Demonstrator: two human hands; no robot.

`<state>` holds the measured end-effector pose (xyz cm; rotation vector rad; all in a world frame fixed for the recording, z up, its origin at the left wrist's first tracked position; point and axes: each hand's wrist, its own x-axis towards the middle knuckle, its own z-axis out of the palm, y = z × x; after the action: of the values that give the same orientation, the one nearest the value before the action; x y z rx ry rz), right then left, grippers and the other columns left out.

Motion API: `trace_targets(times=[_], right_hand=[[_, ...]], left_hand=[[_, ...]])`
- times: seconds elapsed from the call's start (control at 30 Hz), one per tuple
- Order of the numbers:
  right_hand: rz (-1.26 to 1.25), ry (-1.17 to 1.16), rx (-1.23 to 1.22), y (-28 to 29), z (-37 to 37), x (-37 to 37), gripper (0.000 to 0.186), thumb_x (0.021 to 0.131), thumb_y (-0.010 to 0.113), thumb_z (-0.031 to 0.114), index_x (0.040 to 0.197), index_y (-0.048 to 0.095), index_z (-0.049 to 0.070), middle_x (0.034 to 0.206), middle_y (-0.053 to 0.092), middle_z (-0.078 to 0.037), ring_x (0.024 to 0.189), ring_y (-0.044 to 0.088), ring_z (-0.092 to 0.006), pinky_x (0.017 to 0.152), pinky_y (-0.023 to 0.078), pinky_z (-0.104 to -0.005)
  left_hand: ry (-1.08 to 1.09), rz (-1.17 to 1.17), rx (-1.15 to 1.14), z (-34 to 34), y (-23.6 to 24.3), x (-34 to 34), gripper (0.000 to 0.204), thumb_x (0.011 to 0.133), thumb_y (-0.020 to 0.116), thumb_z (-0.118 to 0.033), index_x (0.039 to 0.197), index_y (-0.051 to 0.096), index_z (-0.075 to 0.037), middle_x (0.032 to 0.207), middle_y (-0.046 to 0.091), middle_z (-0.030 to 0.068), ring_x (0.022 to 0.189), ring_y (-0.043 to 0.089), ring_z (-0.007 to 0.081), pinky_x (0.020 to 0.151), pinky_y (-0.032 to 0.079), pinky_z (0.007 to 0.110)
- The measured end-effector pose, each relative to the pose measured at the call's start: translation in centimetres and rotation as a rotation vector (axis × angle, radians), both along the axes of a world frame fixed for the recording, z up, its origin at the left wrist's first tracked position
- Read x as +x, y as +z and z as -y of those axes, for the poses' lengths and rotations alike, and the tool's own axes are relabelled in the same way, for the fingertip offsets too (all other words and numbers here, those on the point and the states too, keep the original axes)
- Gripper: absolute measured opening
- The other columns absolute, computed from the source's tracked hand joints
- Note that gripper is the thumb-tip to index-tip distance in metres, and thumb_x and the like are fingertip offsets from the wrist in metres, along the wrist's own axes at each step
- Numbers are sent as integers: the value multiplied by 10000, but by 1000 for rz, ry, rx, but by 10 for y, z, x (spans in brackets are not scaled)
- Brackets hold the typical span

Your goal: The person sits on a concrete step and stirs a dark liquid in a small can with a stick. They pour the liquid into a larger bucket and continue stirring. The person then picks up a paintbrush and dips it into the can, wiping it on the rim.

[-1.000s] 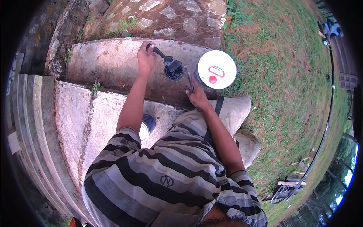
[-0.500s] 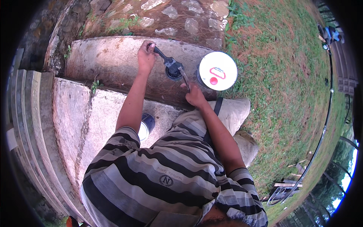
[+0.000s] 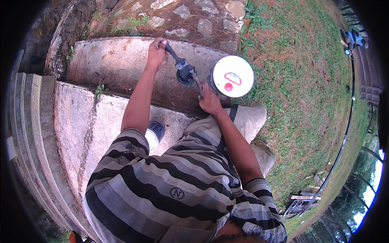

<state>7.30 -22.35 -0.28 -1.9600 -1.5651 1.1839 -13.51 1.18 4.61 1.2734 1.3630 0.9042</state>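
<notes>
My left hand (image 3: 156,56) is closed around the dark handle of a paintbrush (image 3: 180,63), whose bristles point down and right. Beneath the bristles is a small open can (image 3: 185,83) with dark contents, partly hidden by the brush. Gripped in my right hand (image 3: 210,102) is a thin, flat tool with a greyish end (image 3: 197,82); its exact kind is unclear. The tool's tip meets the brush at the bristle end, above the can.
A white round bucket (image 3: 223,67) with a red cap and handle on its lid stands right of the can. A blue can (image 3: 158,128) sits by my left elbow on the lower concrete step (image 3: 117,117). Grass (image 3: 300,89) lies right; stonework (image 3: 190,18) rises beyond.
My left hand and the brush have shifted slightly up and to the right relative to the can. The tool in my right hand stays against the bristles.
</notes>
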Motion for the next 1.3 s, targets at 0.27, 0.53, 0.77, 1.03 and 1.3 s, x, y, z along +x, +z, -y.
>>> trace_targets(times=[0.27,0.53,0.77,1.03,1.3], right_hand=[[-7,-62,115,19,-2,-7,584,977,619,145,1529,437,96,1129,683,-346,1073,635,-556,938,498,-619],[50,-29,86,18,-3,-5,559,1006,619,200,1540,464,139,1073,710,-317,1046,669,-521,904,522,-594],[-216,11,15,-1,-3,1,751,1015,608,217,1673,247,196,1310,674,-268,1214,651,-458,1061,496,-516],[-601,-82,-216,12,-9,-9,878,961,635,113,1695,154,107,1530,529,-231,1285,627,-381,1105,461,-437],[-707,-171,13,11,-12,-30,974,942,672,88,1705,67,85,1625,393,-162,1427,463,-294,1187,378,-392]], left_hand=[[25,24,15,-9,-16,-2,192,1095,588,-227,1074,665,-52,850,636,7,697,586,91,630,500,255],[71,41,-116,-5,-16,10,271,1085,603,-342,1093,672,-80,821,637,9,638,606,113,553,458,303],[286,-226,126,7,-26,17,331,1113,539,-321,1005,648,-29,743,640,55,616,658,162,597,515,359],[598,136,134,46,-37,19,299,1133,471,-202,1093,561,81,900,674,160,607,662,203,509,607,321],[796,273,61,87,-45,31,312,1126,476,-148,1115,559,153,1008,689,235,675,697,235,566,606,314]])
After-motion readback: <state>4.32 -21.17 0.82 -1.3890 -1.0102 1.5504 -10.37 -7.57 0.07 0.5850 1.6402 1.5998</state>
